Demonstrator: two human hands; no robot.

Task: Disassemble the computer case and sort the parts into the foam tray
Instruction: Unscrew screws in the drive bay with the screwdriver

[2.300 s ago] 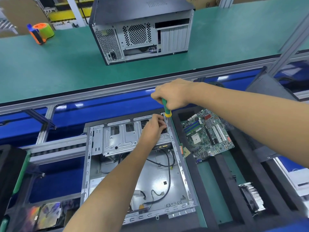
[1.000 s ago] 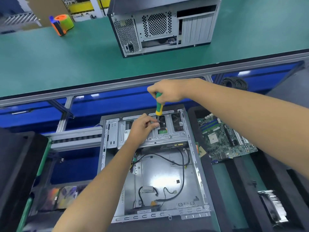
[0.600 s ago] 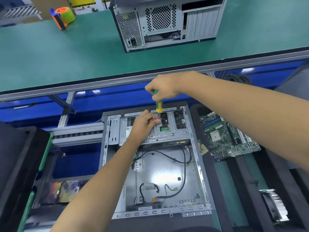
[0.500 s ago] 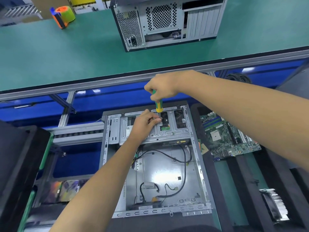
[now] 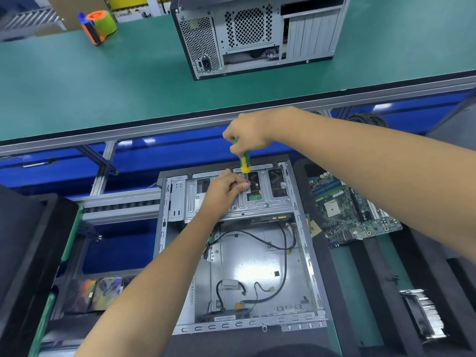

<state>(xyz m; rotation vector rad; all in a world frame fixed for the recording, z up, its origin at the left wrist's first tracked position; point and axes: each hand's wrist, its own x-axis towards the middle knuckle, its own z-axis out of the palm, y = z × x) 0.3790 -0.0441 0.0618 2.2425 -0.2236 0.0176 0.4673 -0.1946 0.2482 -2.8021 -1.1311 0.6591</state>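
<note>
tabletop (image 5: 90,81): green mat, far side
on tabletop: closed case (image 5: 257,37), upright; tape dispenser (image 5: 99,25), far left
foam tray (image 5: 371,274): holds motherboard (image 5: 353,210), heatsink (image 5: 422,313)

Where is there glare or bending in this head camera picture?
Head view: a bright glare patch sits on the open case floor; the wide lens bows the bench rail; the heatsink at the lower right edge looks smeared.

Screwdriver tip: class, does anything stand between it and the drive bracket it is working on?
Nothing visible blocks it. The right hand holds the screwdriver upright over the bracket; the left hand fingers steady the shaft from beside it, hiding the tip itself.
</note>
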